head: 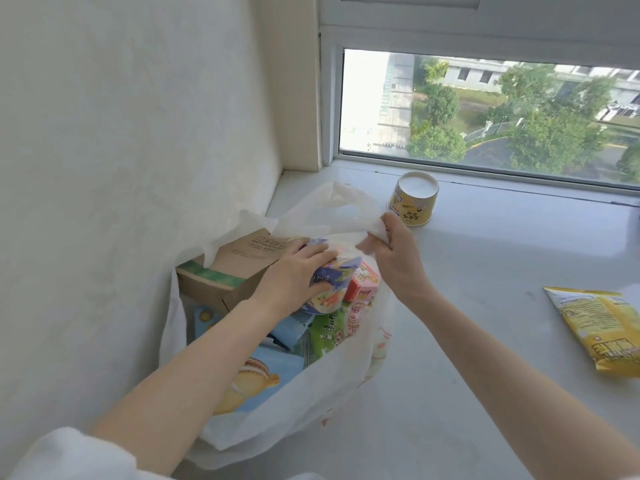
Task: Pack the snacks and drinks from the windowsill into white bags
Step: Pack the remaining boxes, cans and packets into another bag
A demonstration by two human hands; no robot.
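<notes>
Two items left out: cup (414, 199) at 12 o'clock of the bag, upside down; yellow packet (602, 332) at 3 o'clock, lying flat on the windowsill (485, 271).
Bag: white bag (311, 393) stood against the wall (121, 168), nearly full; box (239, 268) at its 11 o'clock.
Left hand: left hand (294, 275) clasped a purple packet (337, 271) over the load.
Right hand: right hand (391, 251) pinched the bag's handle, holding the mouth apart.
Handling: bag thin and limp, probably heavy; best lifted by both handles. Cup likely light, crushable; grip its sides.
</notes>
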